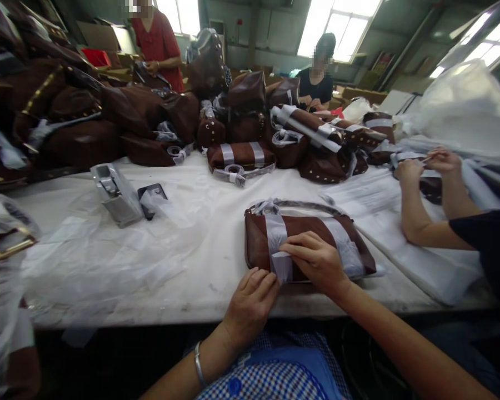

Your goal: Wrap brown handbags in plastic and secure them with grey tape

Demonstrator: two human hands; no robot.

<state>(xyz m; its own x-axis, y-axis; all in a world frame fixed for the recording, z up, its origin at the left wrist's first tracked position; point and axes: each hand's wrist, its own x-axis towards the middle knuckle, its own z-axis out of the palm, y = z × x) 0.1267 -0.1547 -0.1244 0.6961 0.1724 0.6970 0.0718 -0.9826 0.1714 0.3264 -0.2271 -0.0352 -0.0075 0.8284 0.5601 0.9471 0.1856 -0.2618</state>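
Note:
A brown leather handbag (302, 226) lies on its side on the table in front of me, two pale wrapping strips around its body. Its handle (312, 206), partly covered in clear film, lies along the far edge. My right hand (316, 260) reaches over the bag, thumb and fingers pinching the loose end of the left white wrapping strip (281, 263). At the bag's near left corner, my left hand (253, 297) is closed, fingers bent and pressed together by the strip's lower end. Whatever its fingertips hold is hidden.
Left of the bag stand a grey tape dispenser (115, 194) and a dark phone (152, 199), beside crumpled clear film (104, 266). Brown handbags (241, 155) pile up across the back. At right, a co-worker's hands (427, 164) work over another bag, near flat plastic sheets (400, 222).

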